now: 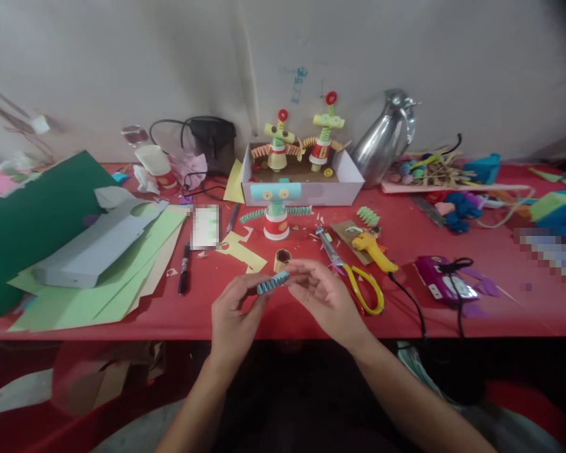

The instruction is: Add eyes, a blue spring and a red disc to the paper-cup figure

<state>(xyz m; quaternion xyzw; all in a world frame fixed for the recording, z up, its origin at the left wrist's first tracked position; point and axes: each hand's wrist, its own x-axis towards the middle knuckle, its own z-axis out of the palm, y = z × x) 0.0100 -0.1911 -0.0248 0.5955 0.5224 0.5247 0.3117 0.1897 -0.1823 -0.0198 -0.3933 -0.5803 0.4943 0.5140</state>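
A small blue-green folded paper spring [273, 283] is held above the front of the table. My left hand [236, 314] pinches its left end between thumb and fingers. At the other end, my right hand [327, 302] has its curved fingertips closed on the spring. Just behind the hands stands a short brown cardboard tube [282, 258]. Beyond it, a paper-cup robot figure [277, 223] has a light-blue roll head with eyes and green pleated arms. Yellow-handled scissors [365, 289] lie beside my right hand.
A yellow glue gun [375, 248] rests on cardboard at right, its cord hanging over the edge. Two more figures stand in a white box [306, 195]. A steel jug [384, 138], a purple device [443, 277], a black marker [184, 270] and green paper sheets [136, 270] surround the work area.
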